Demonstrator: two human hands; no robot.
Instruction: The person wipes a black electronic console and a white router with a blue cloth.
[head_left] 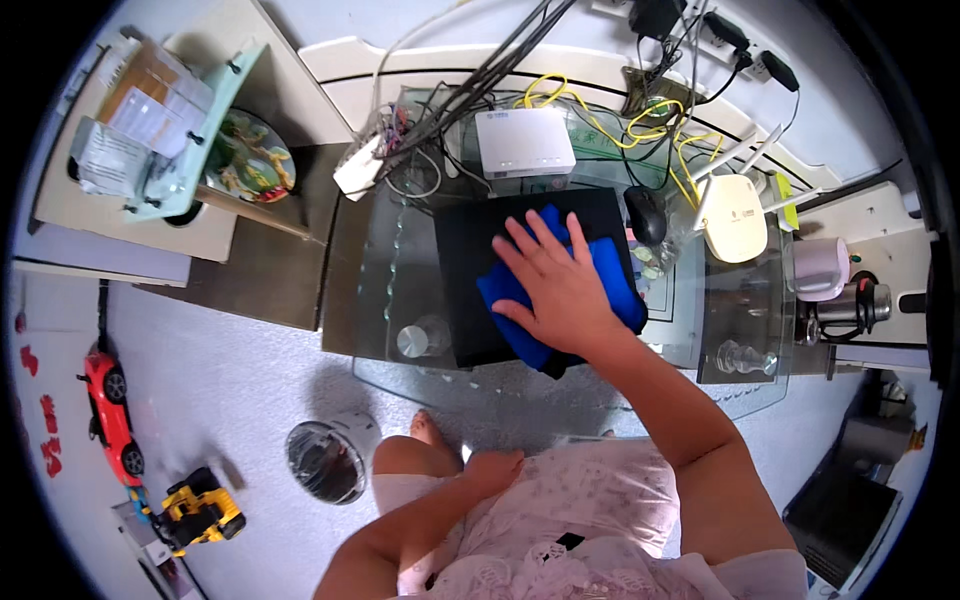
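My right hand (562,285) lies palm down with its fingers spread over a blue cloth (620,285). The crumpled cloth rests on a flat black laptop-like slab (465,300), whose kind I cannot make out for certain. This slab sits on a glass-topped table (375,290). My palm and fingers press the cloth without wrapping round it. Down at my lap, my left hand (495,472) rests on the light patterned clothing (590,490); its fingers are too hidden to tell their shape.
Behind the slab stands a white router box (525,142) amid yellow and black cables. A black mouse (647,215) and a white antenna router (735,215) are at its right. A lined waste bin (328,460) stands on the floor, with a toy digger (198,510) and red toy car (110,415) farther left.
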